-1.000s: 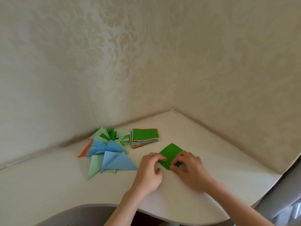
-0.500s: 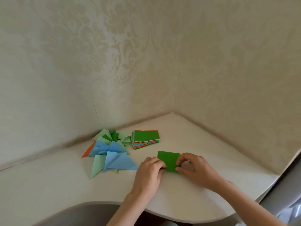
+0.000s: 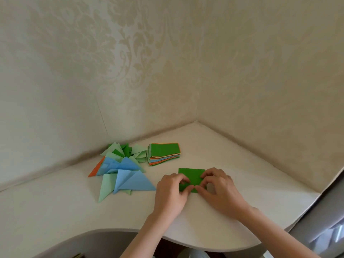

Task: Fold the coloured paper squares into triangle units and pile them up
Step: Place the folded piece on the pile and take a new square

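Observation:
A dark green paper square (image 3: 191, 176) lies flat on the white corner desk (image 3: 232, 164), edges straight to me. My left hand (image 3: 170, 192) pinches its near left corner and my right hand (image 3: 218, 189) pinches its near right side; both sets of fingertips meet at the near edge, hiding it. Behind it sits a stack of unfolded squares (image 3: 164, 153), green on top with orange and blue below. To the left spreads a pile of folded triangles (image 3: 122, 168) in blue, light green, dark green and orange.
Two papered walls meet at the corner (image 3: 196, 120) behind the desk. The desk's front edge (image 3: 111, 230) curves inward close to me. On the right the desk ends at a grey edge (image 3: 331, 185).
The green square has turned from a diamond position to lying square to me. Both hands have closed in on its near edge.

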`<state>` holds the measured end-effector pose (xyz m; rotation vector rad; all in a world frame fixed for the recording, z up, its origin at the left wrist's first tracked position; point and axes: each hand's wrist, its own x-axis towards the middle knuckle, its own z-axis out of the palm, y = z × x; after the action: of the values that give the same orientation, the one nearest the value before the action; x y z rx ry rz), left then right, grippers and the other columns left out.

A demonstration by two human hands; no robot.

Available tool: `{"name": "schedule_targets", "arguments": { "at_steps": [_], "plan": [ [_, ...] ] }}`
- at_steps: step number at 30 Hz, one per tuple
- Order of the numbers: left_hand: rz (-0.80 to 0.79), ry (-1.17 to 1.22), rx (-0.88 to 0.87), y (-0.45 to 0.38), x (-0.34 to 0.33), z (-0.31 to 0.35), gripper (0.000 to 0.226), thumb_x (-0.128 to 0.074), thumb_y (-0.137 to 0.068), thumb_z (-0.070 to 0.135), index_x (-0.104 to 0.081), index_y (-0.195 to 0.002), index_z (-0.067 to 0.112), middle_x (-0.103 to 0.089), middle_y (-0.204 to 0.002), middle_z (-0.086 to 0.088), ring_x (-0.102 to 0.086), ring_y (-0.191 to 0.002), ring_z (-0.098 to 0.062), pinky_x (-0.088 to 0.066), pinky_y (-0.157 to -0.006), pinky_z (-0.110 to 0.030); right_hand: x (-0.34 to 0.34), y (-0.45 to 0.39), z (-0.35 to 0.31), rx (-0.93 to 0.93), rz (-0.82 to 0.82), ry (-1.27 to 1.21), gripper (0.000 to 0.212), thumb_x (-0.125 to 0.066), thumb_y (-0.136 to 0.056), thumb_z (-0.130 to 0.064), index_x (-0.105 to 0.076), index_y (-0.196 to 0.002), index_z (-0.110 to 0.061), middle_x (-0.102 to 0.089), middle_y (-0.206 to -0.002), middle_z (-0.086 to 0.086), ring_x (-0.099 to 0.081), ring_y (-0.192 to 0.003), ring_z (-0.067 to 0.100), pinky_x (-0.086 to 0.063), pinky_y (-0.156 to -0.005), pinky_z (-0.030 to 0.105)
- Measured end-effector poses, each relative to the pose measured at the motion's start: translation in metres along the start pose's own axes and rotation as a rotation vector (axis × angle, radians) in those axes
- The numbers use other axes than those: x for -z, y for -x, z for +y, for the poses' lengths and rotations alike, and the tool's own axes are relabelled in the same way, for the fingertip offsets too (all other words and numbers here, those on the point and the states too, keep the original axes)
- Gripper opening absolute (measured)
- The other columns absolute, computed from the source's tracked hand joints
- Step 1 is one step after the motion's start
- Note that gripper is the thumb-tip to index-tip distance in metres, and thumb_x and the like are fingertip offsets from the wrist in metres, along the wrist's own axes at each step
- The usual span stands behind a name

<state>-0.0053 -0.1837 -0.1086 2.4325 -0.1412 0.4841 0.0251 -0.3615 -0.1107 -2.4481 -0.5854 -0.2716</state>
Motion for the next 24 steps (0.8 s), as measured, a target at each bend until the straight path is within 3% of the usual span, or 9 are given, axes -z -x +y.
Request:
{"name": "schedule_targets", "arguments": {
  "at_steps": [5,10,14,19,24],
  "plan": [
    [-0.007,0.009,0.037,-0.002,-0.002,0.001,0.013,-0.072,-0.079,0.034,-0.065,-0.09,0.032,-0.056,-0.084,0.019,-0.053,-0.084,-0.006,-0.046,-0.075,-0.032,-0.001,0.0,-0.001,-0.054,0.045,-0.083,0.02,-0.075,-0.073,-0.045,-0.056,-0.068,-0.039,-0.052,-0.101,-0.019,-0.048,-0.1,0.003,-0.038,-0.09,0.029],
    [-0.05,0.142,0.111,-0.005,0.005,-0.004,0.017,-0.074,-0.077,0.015,-0.066,-0.084,0.028,-0.053,-0.085,0.014,-0.051,-0.077,0.0,-0.037,-0.068,-0.01,0.004,-0.006,-0.001,-0.131,-0.041,-0.122,0.039,-0.078,-0.072,-0.039,-0.051,-0.099,-0.046,-0.044,-0.112,-0.014,-0.039,-0.107,0.006,-0.032,-0.093,0.023],
    [-0.08,0.194,0.157,-0.006,0.014,-0.011,0.022,-0.073,-0.077,0.006,-0.067,-0.081,0.026,-0.054,-0.085,0.011,-0.051,-0.078,0.0,-0.034,-0.068,-0.003,0.01,-0.012,0.007,-0.17,-0.144,-0.159,0.047,-0.077,-0.075,-0.029,-0.052,-0.113,-0.041,-0.042,-0.117,-0.016,-0.039,-0.115,0.009,-0.032,-0.094,0.019],
    [-0.11,0.217,0.164,-0.004,0.022,-0.012,0.024,-0.068,-0.08,-0.001,-0.071,-0.081,0.022,-0.057,-0.088,0.01,-0.054,-0.075,0.002,-0.038,-0.067,-0.004,0.012,-0.014,0.008,-0.191,-0.197,-0.17,0.056,-0.077,-0.074,-0.028,-0.051,-0.121,-0.042,-0.043,-0.124,-0.015,-0.039,-0.121,0.012,-0.035,-0.102,0.027],
    [-0.191,0.115,0.084,-0.007,0.024,-0.008,0.033,-0.059,-0.085,-0.005,-0.074,-0.079,0.024,-0.057,-0.092,0.006,-0.053,-0.083,-0.006,-0.041,-0.074,-0.012,0.029,-0.027,-0.002,-0.222,-0.327,-0.177,0.072,-0.082,-0.069,-0.027,-0.047,-0.13,-0.038,-0.047,-0.123,-0.012,-0.042,-0.113,0.007,-0.034,-0.089,0.018]
  ]
}}
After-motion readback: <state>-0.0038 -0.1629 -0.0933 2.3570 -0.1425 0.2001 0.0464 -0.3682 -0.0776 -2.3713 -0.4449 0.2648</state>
